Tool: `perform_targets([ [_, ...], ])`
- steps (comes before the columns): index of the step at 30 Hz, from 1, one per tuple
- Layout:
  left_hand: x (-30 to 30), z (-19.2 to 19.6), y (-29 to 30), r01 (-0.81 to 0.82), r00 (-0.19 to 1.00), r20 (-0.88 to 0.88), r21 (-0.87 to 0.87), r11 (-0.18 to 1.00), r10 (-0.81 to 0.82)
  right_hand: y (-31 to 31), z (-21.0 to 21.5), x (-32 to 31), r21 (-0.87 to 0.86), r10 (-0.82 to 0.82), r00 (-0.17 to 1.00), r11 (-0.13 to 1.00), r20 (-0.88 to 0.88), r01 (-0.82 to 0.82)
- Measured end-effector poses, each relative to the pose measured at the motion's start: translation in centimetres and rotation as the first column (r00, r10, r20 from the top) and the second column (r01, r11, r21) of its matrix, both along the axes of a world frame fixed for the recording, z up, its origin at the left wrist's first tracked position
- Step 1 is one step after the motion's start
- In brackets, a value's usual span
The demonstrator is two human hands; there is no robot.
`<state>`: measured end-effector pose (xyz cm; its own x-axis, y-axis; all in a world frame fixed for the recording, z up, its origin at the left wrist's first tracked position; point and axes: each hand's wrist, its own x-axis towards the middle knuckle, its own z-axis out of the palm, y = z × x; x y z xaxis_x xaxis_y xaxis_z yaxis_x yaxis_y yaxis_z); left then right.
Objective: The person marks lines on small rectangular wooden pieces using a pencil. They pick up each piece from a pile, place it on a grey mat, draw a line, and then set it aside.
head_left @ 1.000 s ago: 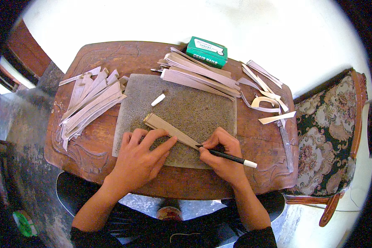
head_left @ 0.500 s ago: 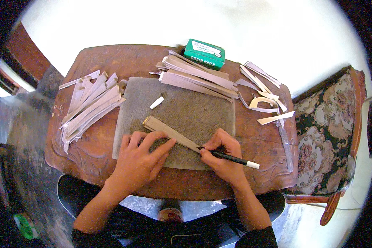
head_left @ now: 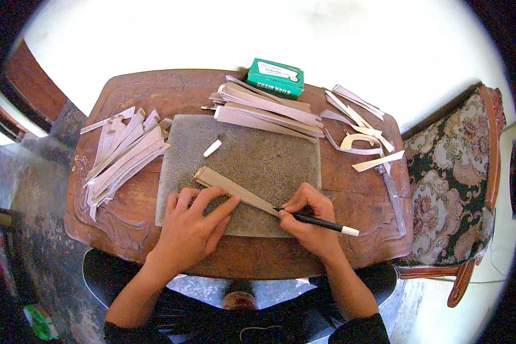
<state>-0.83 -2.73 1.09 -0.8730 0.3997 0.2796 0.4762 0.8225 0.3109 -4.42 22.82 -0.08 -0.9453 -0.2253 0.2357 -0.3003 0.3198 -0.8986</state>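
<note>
A tapered grey-brown strip (head_left: 235,189), yellowish at its wide far end, lies slantwise on a dark speckled mat (head_left: 269,160). My left hand (head_left: 194,223) rests over its near side with fingers spread; the index fingertip touches the strip's edge. In my right hand (head_left: 309,223) is a black marker with a white end (head_left: 327,223), pinched between thumb and fingers. Its tip meets the narrow end of the strip by the right fingertips. A small white cap (head_left: 212,148) lies on the mat beyond the strip.
Similar strips lie in a left pile (head_left: 126,157) and a far pile (head_left: 269,112), near a green box (head_left: 276,77). Pale curved offcuts (head_left: 364,140) are scattered on the right of the carved wooden table (head_left: 269,258). A floral chair (head_left: 447,189) stands to the right.
The view has shifted slightly, so the table and piles sit a little lower and to the left. Both hands, the marker and the strip keep nearly the same arrangement.
</note>
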Motion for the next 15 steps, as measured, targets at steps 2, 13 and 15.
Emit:
perform_targets([
  [2,0.03,-0.03,-0.03,0.001,1.000,-0.004,-0.001,1.000,-0.001,-0.08,-0.01,0.09,-0.008,-0.014,1.000,1.000,0.012,0.014],
  [13,0.14,0.48,0.16,-0.018,0.997,0.071,0.026,0.999,0.016,-0.10,0.76,-0.21,0.078,0.041,0.999,0.996,-0.015,-0.039],
  [15,0.13,0.56,0.15,-0.016,0.997,0.072,0.017,1.000,0.015,-0.15,0.66,-0.24,0.067,0.051,0.999,0.996,-0.016,-0.050],
])
